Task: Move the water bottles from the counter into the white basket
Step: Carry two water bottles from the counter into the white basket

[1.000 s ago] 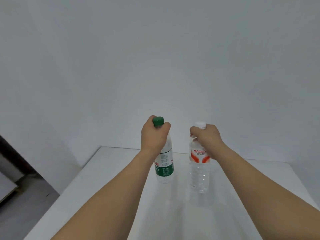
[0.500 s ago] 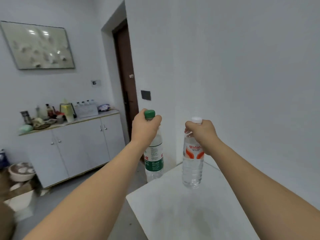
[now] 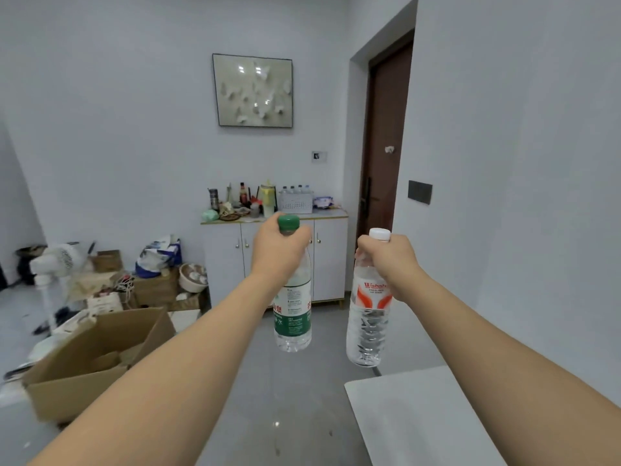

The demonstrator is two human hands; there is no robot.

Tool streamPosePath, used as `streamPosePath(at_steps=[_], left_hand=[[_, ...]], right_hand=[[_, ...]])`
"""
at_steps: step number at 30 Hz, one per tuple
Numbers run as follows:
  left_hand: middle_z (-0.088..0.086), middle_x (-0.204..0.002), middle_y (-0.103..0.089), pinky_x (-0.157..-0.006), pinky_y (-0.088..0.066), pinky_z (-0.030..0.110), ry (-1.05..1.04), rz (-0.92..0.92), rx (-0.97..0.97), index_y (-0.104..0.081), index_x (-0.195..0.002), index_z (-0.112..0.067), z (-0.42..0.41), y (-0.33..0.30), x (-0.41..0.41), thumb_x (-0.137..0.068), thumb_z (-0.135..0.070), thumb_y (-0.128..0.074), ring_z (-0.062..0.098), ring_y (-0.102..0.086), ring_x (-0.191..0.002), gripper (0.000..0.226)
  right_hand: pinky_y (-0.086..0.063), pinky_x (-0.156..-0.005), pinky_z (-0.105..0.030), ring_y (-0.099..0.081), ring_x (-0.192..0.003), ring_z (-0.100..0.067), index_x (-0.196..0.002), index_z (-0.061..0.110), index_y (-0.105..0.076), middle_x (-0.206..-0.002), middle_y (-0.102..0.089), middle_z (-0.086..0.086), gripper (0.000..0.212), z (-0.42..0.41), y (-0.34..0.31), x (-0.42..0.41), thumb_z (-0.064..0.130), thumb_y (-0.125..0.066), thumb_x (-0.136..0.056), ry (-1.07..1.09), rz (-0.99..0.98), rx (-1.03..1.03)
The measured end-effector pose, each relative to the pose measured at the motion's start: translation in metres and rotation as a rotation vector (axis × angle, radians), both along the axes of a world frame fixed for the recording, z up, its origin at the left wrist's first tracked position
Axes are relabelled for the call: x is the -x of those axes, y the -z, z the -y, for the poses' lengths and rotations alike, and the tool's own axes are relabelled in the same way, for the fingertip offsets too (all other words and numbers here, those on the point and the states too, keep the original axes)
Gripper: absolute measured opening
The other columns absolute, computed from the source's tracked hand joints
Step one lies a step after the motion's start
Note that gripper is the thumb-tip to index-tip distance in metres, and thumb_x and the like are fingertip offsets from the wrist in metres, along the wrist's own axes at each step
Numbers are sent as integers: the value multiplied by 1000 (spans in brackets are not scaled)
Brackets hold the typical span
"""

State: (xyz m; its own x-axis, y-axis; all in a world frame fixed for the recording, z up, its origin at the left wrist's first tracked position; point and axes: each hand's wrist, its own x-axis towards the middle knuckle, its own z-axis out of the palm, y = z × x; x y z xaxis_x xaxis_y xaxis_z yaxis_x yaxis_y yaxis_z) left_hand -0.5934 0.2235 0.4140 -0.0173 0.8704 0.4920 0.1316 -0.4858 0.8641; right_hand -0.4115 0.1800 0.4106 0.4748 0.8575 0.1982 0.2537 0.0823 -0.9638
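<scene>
Both hands clamped on upright bottles, left hand (image 3: 280,252) green-capped bottle (image 3: 293,317), right hand (image 3: 391,260) white-capped bottle (image 3: 369,326); white basket (image 3: 296,202) dead ahead on far cabinet (image 3: 329,260), left nearer.

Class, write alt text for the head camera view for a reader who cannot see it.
Two bare hands each hold a water bottle by its neck in mid-air: the left hand a green-capped bottle, the right hand a white-capped bottle. Across the room, a white basket sits on a cabinet.
</scene>
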Motion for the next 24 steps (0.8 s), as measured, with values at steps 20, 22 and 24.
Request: streamPosePath(at_steps=[20,22,24], left_hand=[[10,-71,-70,-58,-51,27,39,-9,-58,-62,-83,-13,-218,-17,-75,-76,-22,-59,10,-60,-58,12],[11,-71,-72,-66,-55,37,9,35,-23,-62,-86,-12,-248,-24,-86,-77,-21,-59,14,-63,-61,14],[9,-69,-71,-65,-54,40,11,18,-42,-62,-86,-11,-275,-32,-96,-75,-22,-59,16,-63,-61,16]], right_hand=[[-46,-53,-27,-59,-61,-18,-76,9,-68,-70,-64,-4,16,-207,-18,-79,23,-64,-70,56,-126,-89],[-44,-50,-26,-59,-61,-17,-72,14,-63,-66,-61,-2,10,-236,-25,-93,24,-65,-71,33,-128,-95],[-44,-51,-27,-61,-63,-19,-72,15,-61,-68,-61,-3,11,-266,-30,-102,25,-66,-70,-5,-97,-101]])
